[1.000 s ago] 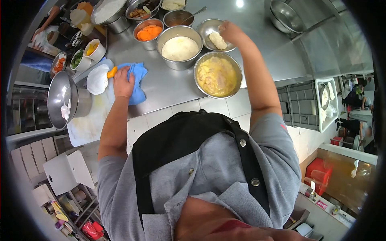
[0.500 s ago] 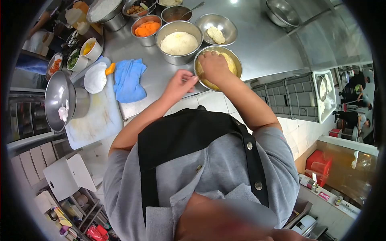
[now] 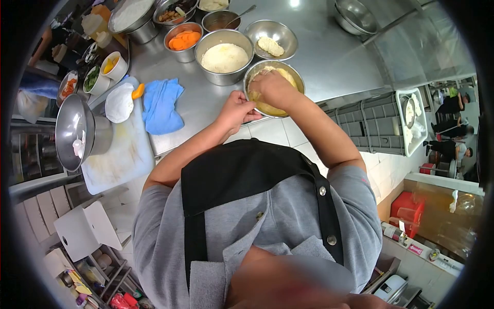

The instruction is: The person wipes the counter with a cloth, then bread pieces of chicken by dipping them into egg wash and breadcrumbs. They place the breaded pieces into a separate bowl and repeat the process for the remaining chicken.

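Left hand (image 3: 236,110) has left the blue cloth (image 3: 162,105) for the mixing bowl (image 3: 302,81), fingers seemingly pinched on its near-left rim. Right hand (image 3: 270,87)'s dipped in the bowl's yellow mix (image 3: 270,109), fingers curled, can't tell what they've got. Probably the scoop-or-stir step; next move needs that bowl steady.

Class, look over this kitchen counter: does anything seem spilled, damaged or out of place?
Nothing stands out as spilled or broken. At most, the blue cloth lies crumpled by the cutting board, whose surface shows brownish marks, so that corner looks slightly untidy.
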Available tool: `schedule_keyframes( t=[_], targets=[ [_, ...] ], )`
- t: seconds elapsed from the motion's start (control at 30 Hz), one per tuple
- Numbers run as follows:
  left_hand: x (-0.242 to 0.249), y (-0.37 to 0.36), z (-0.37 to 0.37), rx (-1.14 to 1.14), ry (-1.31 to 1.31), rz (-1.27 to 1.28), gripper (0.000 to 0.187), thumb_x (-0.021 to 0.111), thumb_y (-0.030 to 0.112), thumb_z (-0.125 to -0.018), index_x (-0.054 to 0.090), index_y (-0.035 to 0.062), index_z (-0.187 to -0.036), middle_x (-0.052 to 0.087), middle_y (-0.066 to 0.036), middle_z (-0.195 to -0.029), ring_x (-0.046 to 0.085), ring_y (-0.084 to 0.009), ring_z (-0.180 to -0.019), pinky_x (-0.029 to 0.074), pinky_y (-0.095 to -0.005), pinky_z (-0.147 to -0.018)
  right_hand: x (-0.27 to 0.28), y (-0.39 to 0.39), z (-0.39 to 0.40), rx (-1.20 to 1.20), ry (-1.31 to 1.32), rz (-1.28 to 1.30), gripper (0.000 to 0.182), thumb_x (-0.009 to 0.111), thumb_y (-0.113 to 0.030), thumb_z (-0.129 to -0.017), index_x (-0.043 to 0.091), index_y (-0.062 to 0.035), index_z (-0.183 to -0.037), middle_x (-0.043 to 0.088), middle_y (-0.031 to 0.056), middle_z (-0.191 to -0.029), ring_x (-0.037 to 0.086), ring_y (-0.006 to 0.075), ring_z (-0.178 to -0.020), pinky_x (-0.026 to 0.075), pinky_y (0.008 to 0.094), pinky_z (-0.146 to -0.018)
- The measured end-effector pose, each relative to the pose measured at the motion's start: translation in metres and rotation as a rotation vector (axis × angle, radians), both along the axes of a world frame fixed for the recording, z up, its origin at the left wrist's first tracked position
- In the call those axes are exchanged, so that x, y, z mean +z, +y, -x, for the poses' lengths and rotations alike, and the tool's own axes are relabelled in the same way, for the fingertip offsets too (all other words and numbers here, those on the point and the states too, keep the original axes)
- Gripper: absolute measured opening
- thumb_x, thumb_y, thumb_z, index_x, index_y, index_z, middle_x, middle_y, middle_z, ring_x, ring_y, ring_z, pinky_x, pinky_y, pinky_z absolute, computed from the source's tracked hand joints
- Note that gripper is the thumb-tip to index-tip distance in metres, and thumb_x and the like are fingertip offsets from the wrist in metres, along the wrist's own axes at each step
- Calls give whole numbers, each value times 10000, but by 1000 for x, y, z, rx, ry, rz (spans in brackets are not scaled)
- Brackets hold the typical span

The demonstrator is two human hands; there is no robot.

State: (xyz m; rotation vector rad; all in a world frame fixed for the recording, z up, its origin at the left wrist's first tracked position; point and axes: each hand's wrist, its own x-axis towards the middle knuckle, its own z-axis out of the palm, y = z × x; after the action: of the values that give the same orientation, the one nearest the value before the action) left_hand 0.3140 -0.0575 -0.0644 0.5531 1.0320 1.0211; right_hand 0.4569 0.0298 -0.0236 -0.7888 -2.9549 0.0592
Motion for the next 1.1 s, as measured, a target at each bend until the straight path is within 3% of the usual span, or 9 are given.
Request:
schedule_keyframes(
  t=[0.23, 0.43, 0.53, 0.57, 0.77, 0.87, 0.93, 1.0, 1.1],
  targets=[
    [0, -1, -6, 43, -105, 50, 190, 533, 18, -854, 355, 8, -922, 504, -142, -888, 594, -227, -748, 581, -377, -717, 7, 14, 5, 56, -283, -37, 267, 674, -234, -678, 671, -208, -943, 654, 19, -900, 564, 207, -998, 377, 401, -861],
    [-3, -2, -3, 11, -133, 54, 186, 530, 23, -862, 354, 15, -922, 514, -144, -880, 603, -232, -746, 578, -358, -723, 25, 22, -20, -203, 30, 224, 360, 684, -187, -674, 642, -115, -1024, 654, 63, -945, 594, 223, -926, 413, 380, -841],
    [2, -3, -4, -5, -132, 50, 199, 543, 35, -862, 356, 18, -928, 521, -146, -883, 610, -233, -756, 574, -353, -730, 20, 35, -44, -419, 616, 900, 324, 659, -146, -710, 613, -37, -1011, 636, 73, -943, 591, 176, -874, 454, 325, -794],
    [3, -3, -3, -11, -134, 45, 205, 549, 40, -861, 357, 18, -931, 523, -147, -885, 612, -234, -761, 572, -352, -732, 19, 40, -52, -438, 682, 911, 297, 634, -133, -751, 586, 11, -1006, 613, 73, -938, 571, 130, -860, 469, 268, -756],
    [9, -6, 14, -152, -120, 71, 289, 601, 119, -860, 386, 22, -1026, 531, -130, -932, 610, -210, -796, 563, -356, -734, 70, 29, -68, -529, 903, 1107, 252, 607, -159, -819, 566, -11, -1018, 614, 62, -943, 590, 135, -827, 497, 276, -705],
    [24, -15, 42, -198, 129, 92, 393, 621, 178, -860, 395, 36, -1149, 534, -86, -947, 598, -192, -812, 551, -345, -717, 78, 18, -68, -574, 937, 1192, 232, 594, -171, -844, 552, -15, -1010, 607, 63, -931, 597, 138, -807, 514, 284, -682],
    [7, -17, 81, -206, 381, -108, 447, 623, 189, -855, 400, 70, -1224, 552, -45, -932, 589, -176, -814, 533, -323, -696, 73, 17, -68, -628, 971, 1313, 229, 585, -170, -856, 542, -14, -1018, 600, 67, -934, 599, 140, -796, 522, 285, -677],
    [-24, -16, 131, 29, 724, -406, 328, 604, 167, -857, 482, 65, -1144, 579, -41, -898, 586, -148, -804, 507, -295, -667, 41, 19, -72, -708, 1020, 1489, 230, 576, -162, -865, 533, -13, -1034, 594, 72, -947, 600, 141, -790, 527, 284, -678],
    [-8, -24, 187, 377, 1289, -416, 232, 621, 130, -816, 554, 32, -1016, 608, -91, -849, 596, -218, -819, 491, -324, -697, 9, 20, -70, -674, 983, 1731, 273, 457, -227, -935, 513, -13, -1096, 594, 89, -1001, 612, 180, -810, 545, 317, -673]
  ],
)
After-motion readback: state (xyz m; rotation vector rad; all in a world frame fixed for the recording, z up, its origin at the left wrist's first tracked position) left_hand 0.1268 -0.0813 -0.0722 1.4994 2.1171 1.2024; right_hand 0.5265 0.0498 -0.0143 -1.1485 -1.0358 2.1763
